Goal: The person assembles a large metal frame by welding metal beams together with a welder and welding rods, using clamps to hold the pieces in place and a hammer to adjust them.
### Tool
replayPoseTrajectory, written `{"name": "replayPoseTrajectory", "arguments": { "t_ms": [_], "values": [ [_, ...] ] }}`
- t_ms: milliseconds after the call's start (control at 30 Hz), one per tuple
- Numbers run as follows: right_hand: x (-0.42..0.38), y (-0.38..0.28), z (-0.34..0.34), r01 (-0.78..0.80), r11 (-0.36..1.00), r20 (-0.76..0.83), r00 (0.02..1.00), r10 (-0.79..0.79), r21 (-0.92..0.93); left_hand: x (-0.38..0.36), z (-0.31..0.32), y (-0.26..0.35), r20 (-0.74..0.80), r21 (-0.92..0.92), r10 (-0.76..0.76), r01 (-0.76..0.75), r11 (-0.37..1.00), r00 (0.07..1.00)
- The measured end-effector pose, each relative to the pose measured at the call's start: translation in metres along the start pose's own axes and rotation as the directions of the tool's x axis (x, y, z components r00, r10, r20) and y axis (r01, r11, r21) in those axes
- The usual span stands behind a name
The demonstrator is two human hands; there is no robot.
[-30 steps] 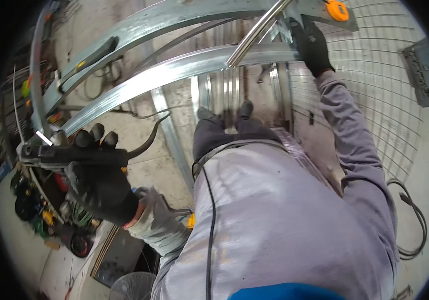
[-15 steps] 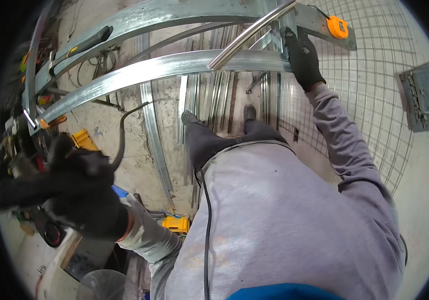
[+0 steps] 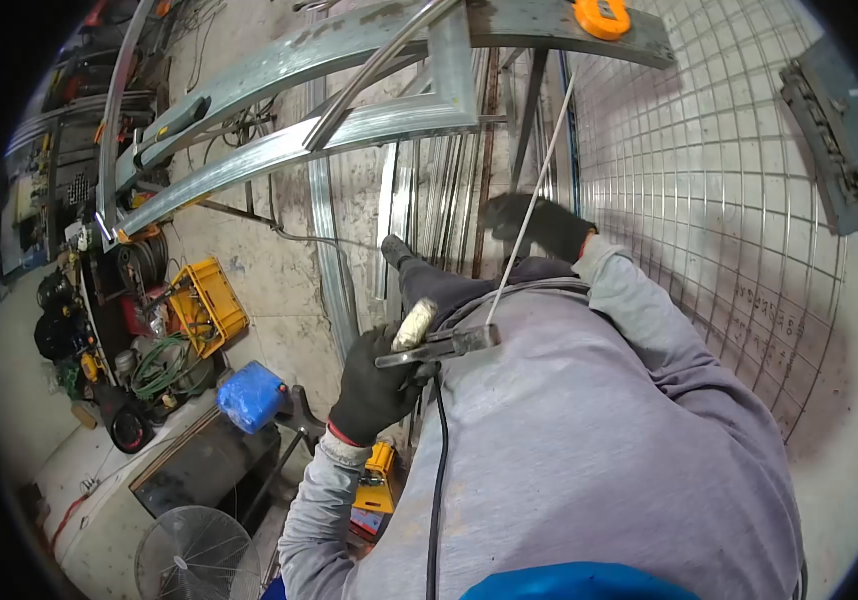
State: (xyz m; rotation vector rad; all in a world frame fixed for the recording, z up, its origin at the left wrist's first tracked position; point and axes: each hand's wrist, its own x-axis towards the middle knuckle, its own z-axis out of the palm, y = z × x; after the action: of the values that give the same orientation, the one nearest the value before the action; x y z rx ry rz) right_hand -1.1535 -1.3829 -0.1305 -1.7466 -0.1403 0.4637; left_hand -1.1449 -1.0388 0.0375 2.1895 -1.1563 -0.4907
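Note:
My left hand (image 3: 374, 388), in a dark glove, is closed around a welding electrode holder (image 3: 439, 347) in front of my torso. Pale wrapping covers part of its handle (image 3: 416, 322). Out of the holder's jaw, a long thin welding rod (image 3: 534, 205) slants up and to the right. A black cable (image 3: 436, 490) hangs below this hand and runs down along my shirt. My gloved right hand (image 3: 539, 225) is beside the rod, over my legs, its fingers smeared by motion. Ahead lies a galvanized metal frame (image 3: 289, 150), with a shiny round tube (image 3: 369, 85) across it.
An orange tape measure (image 3: 604, 17) rests on the far beam (image 3: 549, 45). Wire mesh (image 3: 709, 230) spans the right side. Metal profiles (image 3: 439, 200) lie on the floor near my feet. Leftward are a yellow crate (image 3: 209, 305), a blue wrapped bundle (image 3: 252, 396) and a fan (image 3: 199, 560).
My right hand has let go of the frame's corner and come down toward my body. My left hand has swung rightward from the lower left, and the electrode holder now shows clearly in it.

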Motion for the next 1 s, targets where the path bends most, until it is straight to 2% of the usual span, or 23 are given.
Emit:
{"name": "replayPoseTrajectory", "arguments": {
  "t_ms": [33,67,100,167,200,267,300,333,367,433,700,800,833,900,933,1000],
  "values": [
    [-0.004,0.043,0.015,0.232,0.970,0.022,0.972,-0.235,0.076,-0.009,0.009,-0.001,0.008,0.003,0.009,-0.009,1.000,1.000],
    [-0.019,0.033,0.029,0.020,0.927,0.024,0.999,-0.032,0.375,-0.019,0.016,-0.002,0.016,0.017,-0.019,0.018,1.000,1.000],
    [-0.022,0.030,0.027,-0.220,0.824,0.258,0.962,0.093,0.522,-0.028,0.022,-0.003,0.023,0.031,-0.050,0.049,0.998,0.999],
    [-0.039,0.043,0.069,0.002,0.682,0.026,0.999,-0.030,0.731,-0.036,0.025,0.009,0.033,0.025,-0.100,0.099,0.995,0.994],
    [-0.041,0.047,0.073,-0.001,0.677,0.029,0.999,-0.029,0.736,-0.043,0.030,0.010,0.037,-0.013,-0.167,0.168,0.986,0.985],
    [-0.060,0.051,0.077,-0.021,0.730,0.083,0.995,-0.049,0.683,-0.048,0.036,0.020,0.045,-0.053,-0.246,0.248,0.967,0.968],
    [-0.028,0.031,0.091,-0.028,0.755,0.113,0.992,-0.061,0.655,-0.044,0.035,0.032,0.007,-0.037,-0.178,0.178,0.983,0.984],
    [-0.030,0.029,0.090,-0.031,0.781,0.141,0.987,-0.074,0.624,-0.041,0.034,0.042,-0.031,-0.015,-0.106,0.106,0.994,0.994],
    [-0.037,0.024,0.096,-0.031,0.805,0.169,0.982,-0.087,0.593,-0.043,0.035,0.050,-0.031,-0.013,-0.114,0.114,0.993,0.993],
    [-0.053,0.020,0.088,-0.024,0.850,0.219,0.970,-0.109,0.526,-0.051,0.038,0.067,0.002,-0.005,-0.235,0.235,0.972,0.972],
    [-0.074,-0.006,0.074,0.062,0.971,0.415,0.896,-0.155,0.229,-0.067,0.050,0.096,-0.036,0.054,-0.308,0.309,0.949,0.951],
    [-0.078,-0.012,0.064,0.107,0.987,0.485,0.861,-0.151,0.118,-0.071,0.058,0.102,-0.075,0.106,-0.281,0.288,0.952,0.957],
    [-0.080,-0.034,0.056,0.107,0.987,0.486,0.860,-0.153,0.120,-0.072,0.059,0.104,-0.074,0.112,-0.305,0.312,0.944,0.949],
    [-0.083,-0.081,0.036,0.071,0.989,0.552,0.833,0.012,-0.128,-0.074,0.062,0.107,-0.075,0.118,-0.331,0.338,0.934,0.941],
    [-0.086,-0.072,0.039,0.074,0.989,0.554,0.832,0.010,-0.128,-0.075,0.064,0.108,-0.105,0.109,-0.342,0.353,0.929,0.934],
    [-0.093,-0.050,0.046,0.179,0.983,0.424,0.888,-0.177,0.034,-0.078,0.067,0.110,-0.138,0.099,-0.357,0.372,0.923,0.924]
  ]
}}
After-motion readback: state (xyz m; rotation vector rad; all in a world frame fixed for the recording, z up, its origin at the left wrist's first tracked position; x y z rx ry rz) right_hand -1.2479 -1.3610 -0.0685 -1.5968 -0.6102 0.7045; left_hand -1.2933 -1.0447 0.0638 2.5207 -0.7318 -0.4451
